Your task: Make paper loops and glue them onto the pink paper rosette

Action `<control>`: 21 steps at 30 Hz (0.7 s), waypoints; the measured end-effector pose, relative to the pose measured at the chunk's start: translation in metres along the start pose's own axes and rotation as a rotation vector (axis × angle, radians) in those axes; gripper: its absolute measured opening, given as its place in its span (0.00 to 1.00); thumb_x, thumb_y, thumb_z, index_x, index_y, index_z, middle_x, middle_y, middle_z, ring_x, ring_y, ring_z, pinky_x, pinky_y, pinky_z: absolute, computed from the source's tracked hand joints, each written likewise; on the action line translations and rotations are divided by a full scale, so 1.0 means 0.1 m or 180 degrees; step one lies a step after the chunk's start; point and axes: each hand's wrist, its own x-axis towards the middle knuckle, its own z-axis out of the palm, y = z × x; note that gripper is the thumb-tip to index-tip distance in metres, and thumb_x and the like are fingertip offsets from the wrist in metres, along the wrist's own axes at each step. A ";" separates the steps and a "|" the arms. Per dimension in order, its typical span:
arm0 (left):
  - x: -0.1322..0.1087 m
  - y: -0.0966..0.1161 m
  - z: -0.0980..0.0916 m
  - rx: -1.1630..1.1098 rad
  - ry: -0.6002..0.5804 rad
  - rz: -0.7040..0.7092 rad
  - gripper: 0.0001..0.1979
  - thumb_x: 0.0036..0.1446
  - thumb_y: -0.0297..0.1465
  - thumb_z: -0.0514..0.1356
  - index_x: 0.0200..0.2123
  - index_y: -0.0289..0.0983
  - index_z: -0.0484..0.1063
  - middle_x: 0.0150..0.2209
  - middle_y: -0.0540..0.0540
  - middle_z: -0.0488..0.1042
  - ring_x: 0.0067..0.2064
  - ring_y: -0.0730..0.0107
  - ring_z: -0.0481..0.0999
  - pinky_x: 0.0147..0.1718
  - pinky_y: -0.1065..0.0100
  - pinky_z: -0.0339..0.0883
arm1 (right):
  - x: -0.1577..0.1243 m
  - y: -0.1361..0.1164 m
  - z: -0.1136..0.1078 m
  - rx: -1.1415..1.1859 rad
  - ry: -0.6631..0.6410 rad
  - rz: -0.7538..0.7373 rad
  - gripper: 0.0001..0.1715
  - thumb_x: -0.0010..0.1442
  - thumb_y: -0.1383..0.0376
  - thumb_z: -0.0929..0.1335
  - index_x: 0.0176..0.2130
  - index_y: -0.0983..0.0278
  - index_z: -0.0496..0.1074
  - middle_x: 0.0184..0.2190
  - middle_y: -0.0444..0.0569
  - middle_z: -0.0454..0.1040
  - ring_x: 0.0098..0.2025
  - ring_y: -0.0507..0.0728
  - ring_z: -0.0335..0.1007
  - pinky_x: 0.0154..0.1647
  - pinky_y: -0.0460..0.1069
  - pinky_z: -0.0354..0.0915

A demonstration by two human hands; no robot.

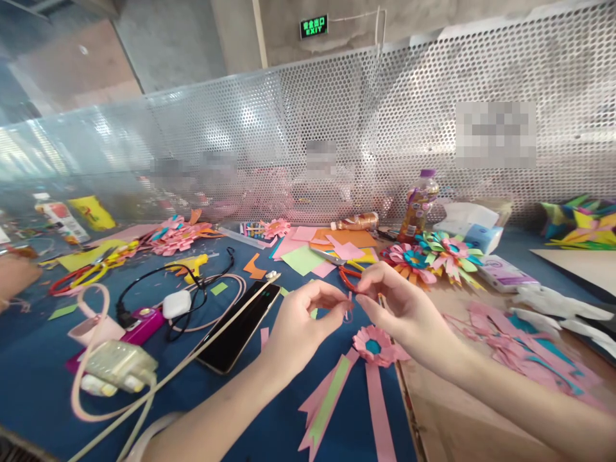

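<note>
My left hand [301,321] and my right hand [394,298] meet above the blue table, fingertips pinched together on a small pink paper piece [348,312]. Just below them lies a pink paper rosette [374,344] with a teal centre and long pink and green ribbon tails [332,401]. A dark phone [238,327] lies flat to the left of my left hand. Red-handled scissors [347,274] rest just behind my hands.
Paper flowers [436,253], coloured paper sheets [327,247], a purple-capped bottle [418,205] and tissue packs [481,234] crowd the back. Cables, a white charger [176,303] and a yellow glue gun [192,264] lie left. Pink cut strips [520,346] cover the brown board. Another person's hand [14,276] shows far left.
</note>
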 end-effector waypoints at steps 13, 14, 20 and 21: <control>-0.04 -0.01 0.00 0.0247 -0.0145 0.0237 0.02 0.52 0.26 0.61 0.31 0.37 0.73 0.32 0.51 0.76 0.36 0.74 0.75 0.38 0.76 0.67 | 0.09 -0.09 -0.15 -0.0488 -0.0621 -0.0362 0.07 0.54 0.73 0.64 0.33 0.61 0.63 0.31 0.43 0.62 0.34 0.52 0.60 0.35 0.47 0.59; -0.04 -0.01 0.00 0.0269 -0.0163 0.0248 0.02 0.52 0.26 0.61 0.31 0.37 0.73 0.32 0.51 0.76 0.36 0.74 0.75 0.38 0.76 0.67 | 0.09 -0.09 -0.15 -0.0477 -0.0642 -0.0389 0.07 0.54 0.73 0.63 0.32 0.61 0.63 0.31 0.43 0.62 0.34 0.51 0.60 0.35 0.47 0.59; -0.05 -0.04 0.00 0.0361 -0.0206 0.0327 0.02 0.53 0.27 0.60 0.32 0.37 0.73 0.32 0.51 0.75 0.36 0.73 0.75 0.38 0.75 0.67 | 0.09 -0.10 -0.13 -0.0417 -0.0667 -0.0445 0.09 0.52 0.75 0.62 0.32 0.61 0.62 0.31 0.43 0.62 0.33 0.51 0.59 0.33 0.46 0.59; -0.05 -0.04 0.00 0.0373 -0.0209 0.0328 0.02 0.53 0.27 0.60 0.32 0.37 0.73 0.32 0.51 0.75 0.36 0.73 0.75 0.38 0.74 0.67 | 0.09 -0.10 -0.13 -0.0415 -0.0662 -0.0450 0.09 0.52 0.75 0.62 0.32 0.61 0.62 0.31 0.43 0.62 0.33 0.51 0.59 0.33 0.46 0.59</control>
